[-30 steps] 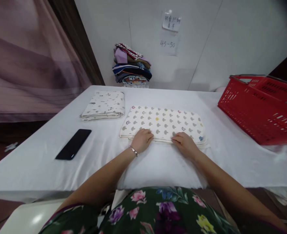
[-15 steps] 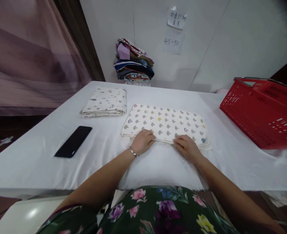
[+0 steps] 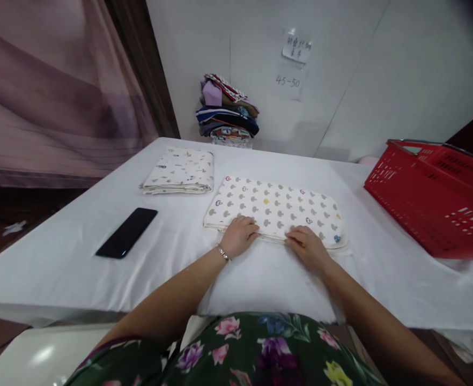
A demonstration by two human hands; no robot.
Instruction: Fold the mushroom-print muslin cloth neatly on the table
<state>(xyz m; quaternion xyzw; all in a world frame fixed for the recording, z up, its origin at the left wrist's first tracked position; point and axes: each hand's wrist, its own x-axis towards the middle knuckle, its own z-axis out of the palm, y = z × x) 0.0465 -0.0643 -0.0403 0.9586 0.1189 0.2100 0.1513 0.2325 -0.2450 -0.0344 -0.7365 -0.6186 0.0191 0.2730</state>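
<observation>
A folded white cloth printed with grey and coloured mushrooms lies flat in front of me. My left hand pinches its near edge left of the middle; a bracelet circles that wrist. Right of the middle, my right hand grips the same edge between thumb and fingers. Several layers show along the near side. Further back on the left rests a second folded white cloth with a small grey print, apart from both hands.
On the left of the white-covered table lies a black phone. A red plastic basket stands at the right. Behind the table, a pile of folded clothes sits against the wall, with paper signs beside it.
The view has shifted slightly, so everything sits a little lower. Both hands stay on the cloth's near edge, and the cloth looks unchanged.
</observation>
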